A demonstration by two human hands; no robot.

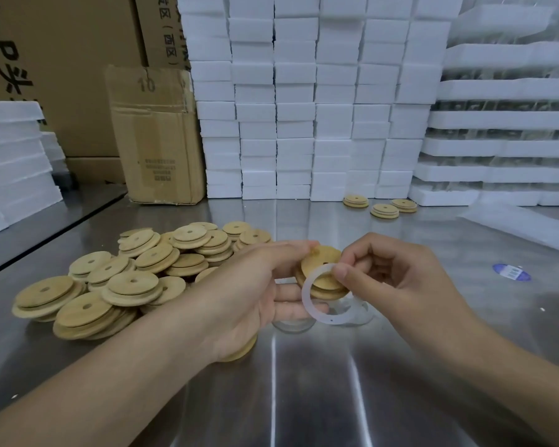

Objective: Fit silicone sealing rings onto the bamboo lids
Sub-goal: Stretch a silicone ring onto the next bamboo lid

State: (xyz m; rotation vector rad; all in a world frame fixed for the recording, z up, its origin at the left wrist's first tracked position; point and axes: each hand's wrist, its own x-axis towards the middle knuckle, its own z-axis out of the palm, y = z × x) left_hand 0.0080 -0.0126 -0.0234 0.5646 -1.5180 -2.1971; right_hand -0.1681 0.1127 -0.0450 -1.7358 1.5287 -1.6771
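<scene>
My left hand [255, 285] holds a round bamboo lid [320, 261] with a centre hole, tilted above the steel table. My right hand [394, 279] pinches a translucent white silicone ring [310, 306] at its top edge, and the ring hangs partly over the lid's lower rim. Loose silicone rings [357, 312] lie on the table just beneath both hands. A big pile of bamboo lids [126, 275] spreads out to the left of my left hand.
Three bamboo lids [381, 208] lie at the far right of the steel table [304, 382]. Stacked white foam boxes [304, 108] wall off the back, with foam trays [504, 124] at right. A cardboard box [155, 137] stands at back left. A blue label [511, 272] lies at right.
</scene>
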